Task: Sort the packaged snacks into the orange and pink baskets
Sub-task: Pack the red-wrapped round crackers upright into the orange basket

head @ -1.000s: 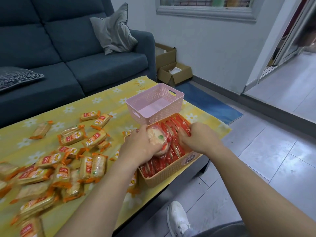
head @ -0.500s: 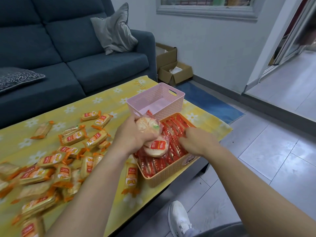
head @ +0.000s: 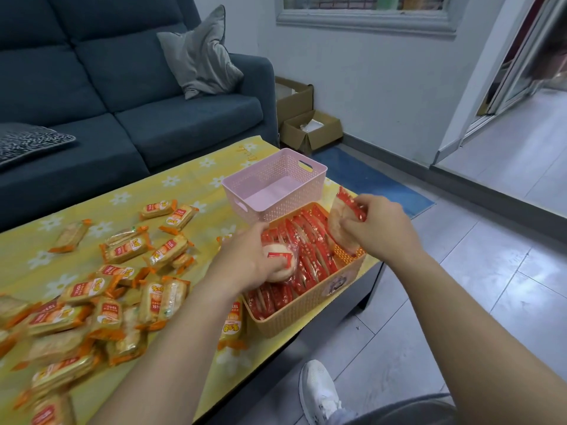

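Note:
An orange basket (head: pixel 310 305) at the table's near right corner is packed with upright red-wrapped round snacks (head: pixel 310 250). Behind it stands a pink basket (head: pixel 276 191) with nothing in it. My left hand (head: pixel 245 259) grips one round red-wrapped snack (head: pixel 280 263) low over the orange basket's left part. My right hand (head: pixel 377 228) holds another round red-wrapped snack (head: pixel 342 222) tilted above the basket's right end. Several orange-wrapped oblong snacks (head: pixel 122 286) lie scattered on the yellow flowered tablecloth (head: pixel 184 185) to the left.
A blue sofa (head: pixel 138 118) with a grey cushion (head: pixel 199 56) runs behind the table. Cardboard boxes (head: pixel 310 127) sit by the wall and a blue mat (head: pixel 368 179) lies on the tiled floor. My white shoe (head: pixel 319 391) is below the table's front edge.
My right hand has lifted a round snack out of the orange basket's right end. My left hand has come down from near the pink basket, its snack now low over the orange one.

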Available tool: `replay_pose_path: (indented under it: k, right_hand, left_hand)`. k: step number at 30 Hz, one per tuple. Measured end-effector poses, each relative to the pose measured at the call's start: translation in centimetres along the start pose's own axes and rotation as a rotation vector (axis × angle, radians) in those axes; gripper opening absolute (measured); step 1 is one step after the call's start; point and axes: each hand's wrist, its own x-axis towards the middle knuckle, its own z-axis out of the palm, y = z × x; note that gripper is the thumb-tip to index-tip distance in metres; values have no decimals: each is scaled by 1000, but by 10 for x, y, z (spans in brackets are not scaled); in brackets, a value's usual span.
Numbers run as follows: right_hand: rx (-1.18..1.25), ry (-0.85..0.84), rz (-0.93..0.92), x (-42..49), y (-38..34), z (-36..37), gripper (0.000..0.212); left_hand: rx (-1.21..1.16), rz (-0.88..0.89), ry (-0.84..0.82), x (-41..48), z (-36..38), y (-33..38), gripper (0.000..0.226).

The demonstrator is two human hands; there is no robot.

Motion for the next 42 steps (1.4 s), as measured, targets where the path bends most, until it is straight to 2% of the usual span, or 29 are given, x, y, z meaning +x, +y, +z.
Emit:
replay_pose_path:
  k: [3,6,8,11,14,16,18,21,22,24,26,27,28,29,31,33,36,39,41,42]
  right_hand:
    - [-160,-87,-2,-1,1,8,28]
    - [-183,-15,6,0,-2,2,28]
    - [-202,4,-6,0,-3,4,29]
    - [-282,-169,-26,-3,-4,24,36]
    - [-425,-418,-48,-5,-4,44,33]
    - [-435,-513,-35,-5,-6,44,36]
    - [-362,-442,-29,-2,-5,35,33]
    - [-81,-65,-81,-1,-12,11,28]
    - [36,-50,-120,-3,-17,2,25]
    - [161,-228,-233,-14,-30,-8,25]
    - [63,-380,-300,-27,-37,-2,48]
    - [-14,-385,-316,-30,-37,2,59]
    - [-70,-359,-324,-31,-36,7,61]
    - [-84,-320,-325,-29,-33,10,54]
    - [-31,-220,-293,-23,-27,7,26]
    - [52,-98,-209,-16,-20,-2,27]
    - [109,25,-80,-7,-4,-7,28]
    - [45,-27,19,-3,8,0,23]
    - [-84,-96,49,-2,14,6,43]
    - [-151,-120,53,-2,14,9,45]
  left_hand:
    - [66,-17,-59,-1,4,1,94]
    - [64,-55,5,0,1,4,94]
    - [21,-95,-19,0,-2,6,93]
    - [-65,-152,-74,-1,-6,6,89]
    - [-222,-174,-70,-3,-12,5,64]
    - [-363,-175,-76,-4,-16,5,49]
    - [-471,-171,-81,-6,-17,7,36]
    - [-635,-167,-29,-6,-15,14,30]
    - [-688,-166,-12,-7,-14,18,27]
    - [-804,-165,-1,-9,-10,25,22]
    - [-951,-149,-16,-10,-5,32,19]
    - [-1026,-139,-31,-11,-2,34,18]
    - [-1094,-125,-52,-12,0,38,14]
    - [-1152,-104,-75,-12,2,40,10]
    - [-1205,-55,-128,-12,7,44,14]
    - [-1024,16,-145,-12,12,45,24]
    - [-372,253,-71,-9,27,35,36]
    - [115,399,-152,-9,46,30,49]
    - [251,402,-222,-11,56,29,54]
    - [283,397,-235,-11,58,29,55]
